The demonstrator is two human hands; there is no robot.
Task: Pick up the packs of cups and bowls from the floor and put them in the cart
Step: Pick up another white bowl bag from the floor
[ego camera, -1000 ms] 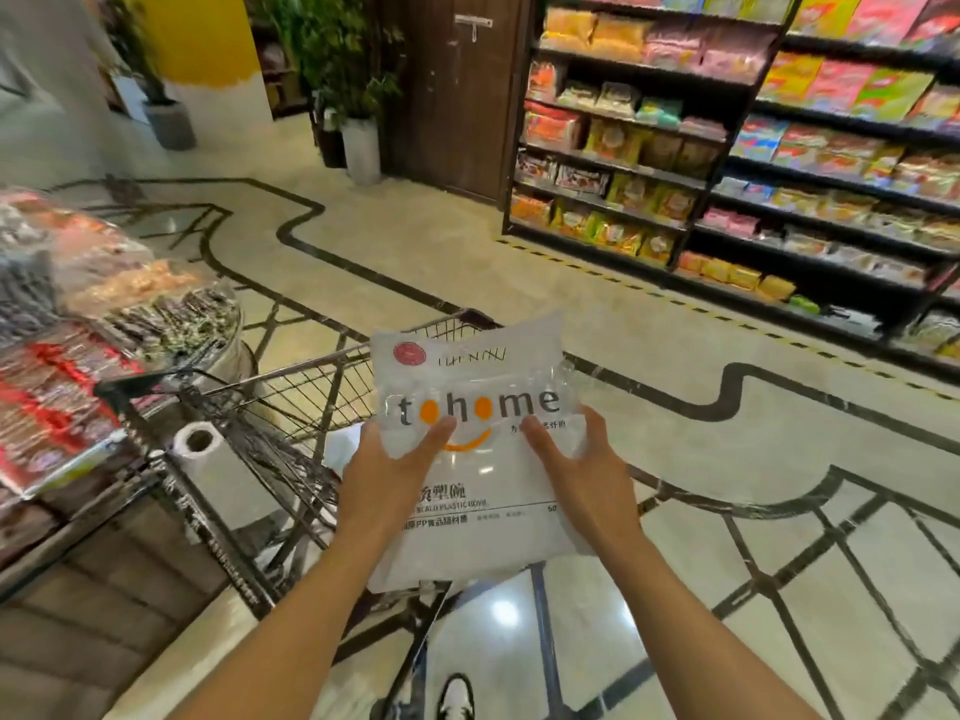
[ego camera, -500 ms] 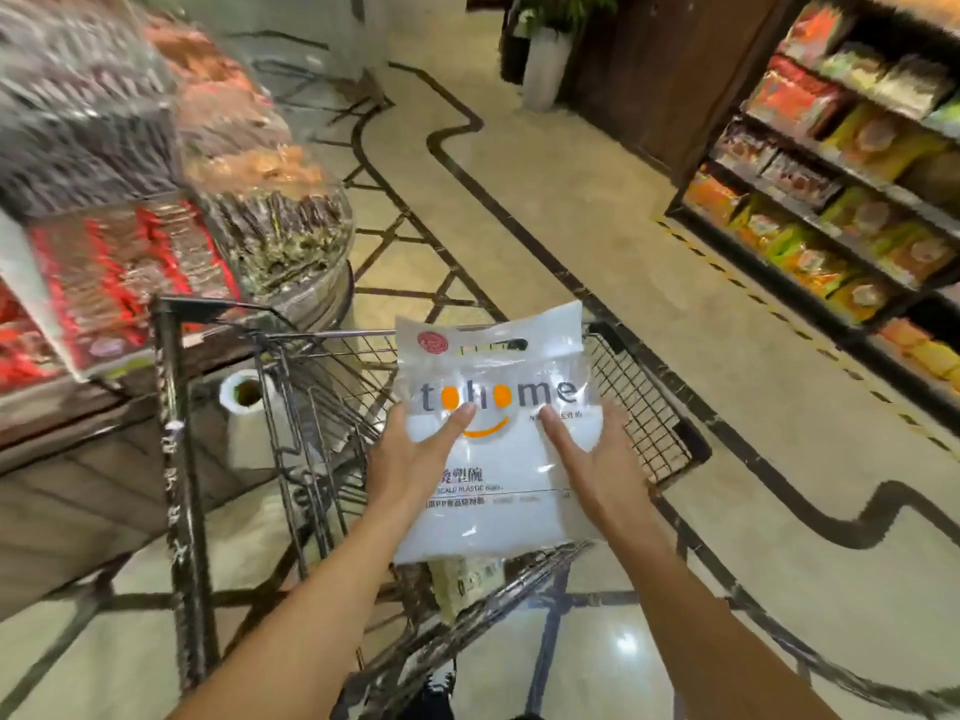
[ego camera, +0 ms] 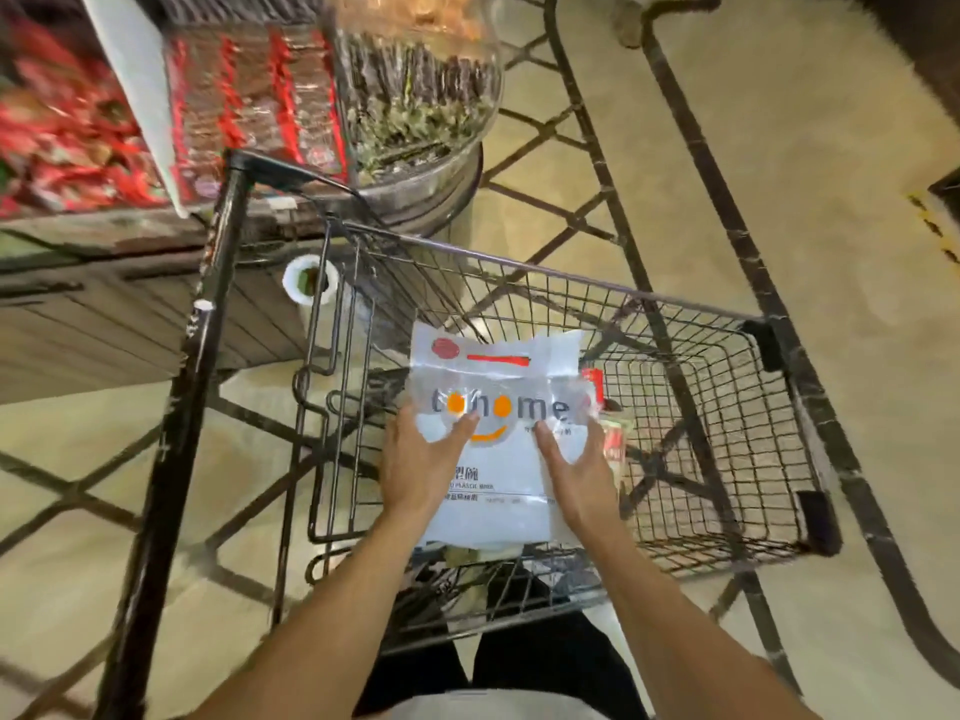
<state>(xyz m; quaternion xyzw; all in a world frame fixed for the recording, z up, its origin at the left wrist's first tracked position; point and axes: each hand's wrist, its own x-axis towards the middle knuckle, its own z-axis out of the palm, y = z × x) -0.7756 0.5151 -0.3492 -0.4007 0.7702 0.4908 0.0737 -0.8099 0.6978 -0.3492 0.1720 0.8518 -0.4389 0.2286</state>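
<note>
A clear plastic pack of bowls [ego camera: 498, 449] with "tohome" and an orange smile printed on it is inside the wire cart [ego camera: 727, 433], low over its basket floor. My left hand [ego camera: 423, 459] grips its left side and my right hand [ego camera: 574, 470] grips its right side, thumbs on top. Another pack with red print [ego camera: 605, 423] shows partly behind the pack's right edge, inside the basket. What lies under the pack is hidden.
The cart's black handle bar [ego camera: 208, 324] runs along the left. A display stand with red snack packets [ego camera: 249, 101] and a round bin of dark sweets [ego camera: 415, 85] stands close behind the cart. A white paper roll [ego camera: 310, 283] hangs by the stand. Patterned tiled floor [ego camera: 779, 148] lies to the right.
The pack has gone down from above the cart's rim into the basket, both hands still on it. My view has tilted steeply down and the shelves have left the frame.
</note>
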